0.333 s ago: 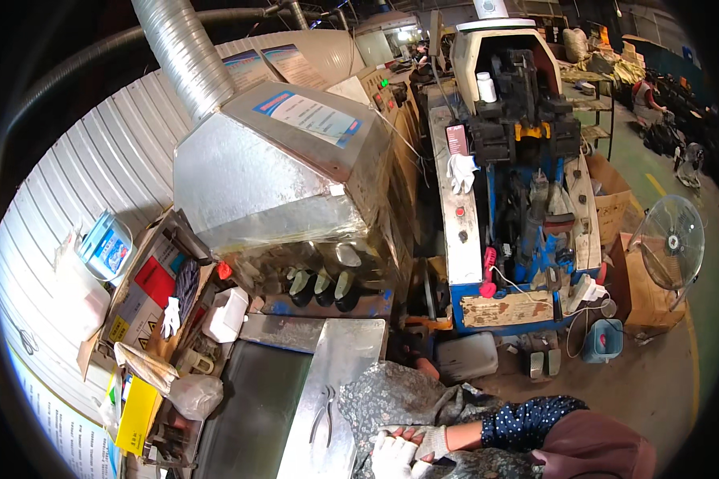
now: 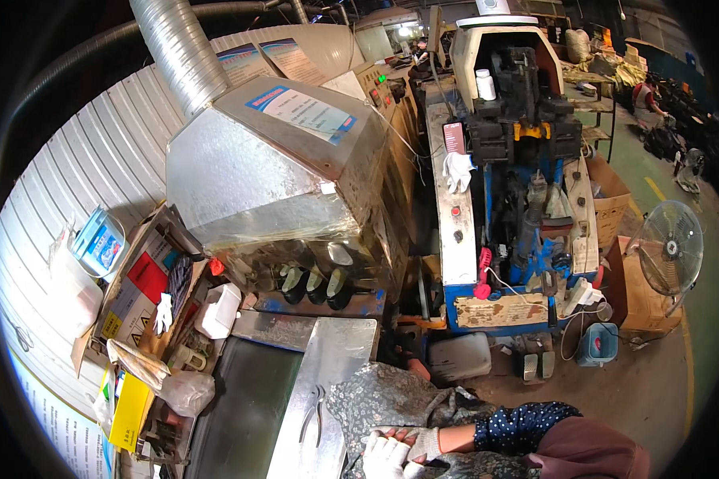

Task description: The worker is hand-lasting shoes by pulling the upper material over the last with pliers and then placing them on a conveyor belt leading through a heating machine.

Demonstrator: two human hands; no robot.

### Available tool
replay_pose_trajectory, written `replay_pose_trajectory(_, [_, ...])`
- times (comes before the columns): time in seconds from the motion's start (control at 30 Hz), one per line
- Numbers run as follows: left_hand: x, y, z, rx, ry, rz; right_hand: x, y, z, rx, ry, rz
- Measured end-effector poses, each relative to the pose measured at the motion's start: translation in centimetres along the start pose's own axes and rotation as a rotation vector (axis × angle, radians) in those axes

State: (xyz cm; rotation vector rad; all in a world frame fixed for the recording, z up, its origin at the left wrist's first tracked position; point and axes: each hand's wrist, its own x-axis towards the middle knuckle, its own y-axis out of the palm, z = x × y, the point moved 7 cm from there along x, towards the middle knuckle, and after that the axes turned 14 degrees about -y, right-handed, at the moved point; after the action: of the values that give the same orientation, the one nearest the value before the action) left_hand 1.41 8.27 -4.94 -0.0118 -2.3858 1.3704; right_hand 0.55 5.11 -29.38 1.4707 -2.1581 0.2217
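My two hands lie together on the dark floral cloth [image 2: 375, 395] over my lap, at the bottom of the view. My left hand [image 2: 387, 458] wears a white glove; how its fingers are set is not clear. From the right, under a dotted dark sleeve [image 2: 519, 423], comes my right hand [image 2: 417, 441] in a knitted glove with a pale cuff. Its fingers curl against my left hand, and the bare fingertips appear to show. Just left of the lap, a pair of pliers [image 2: 319, 394] rests on a sloping metal sheet [image 2: 339, 343], touched by neither hand.
A dark conveyor belt [image 2: 252, 399] runs beside the sheet, below a metal hood [image 2: 240, 176]. Several dark shoe-like forms [image 2: 315, 286] stand under it. Ahead is a blue-and-white machine [image 2: 459, 239]. A fan [image 2: 669, 247], a blue bucket [image 2: 599, 345] and a cluttered shelf [image 2: 140, 403] surround me.
The whole view has shifted slightly, so most things sit a little further left. My hands stay together on my lap, and the pliers lie in the same place on the sheet.
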Motion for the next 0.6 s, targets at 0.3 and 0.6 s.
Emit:
replay_pose_trajectory(0.3, [0.7, 1.2, 0.0, -0.003, -0.042, 0.156, -2.6, 1.2, 2.2, 0.137, -0.061, -0.149])
replay_pose_trajectory(0.6, [1.7, 0.6, -0.4, 0.127, 0.023, 0.076, -5.1, -2.1, 9.3, 0.634, -0.404, -0.349])
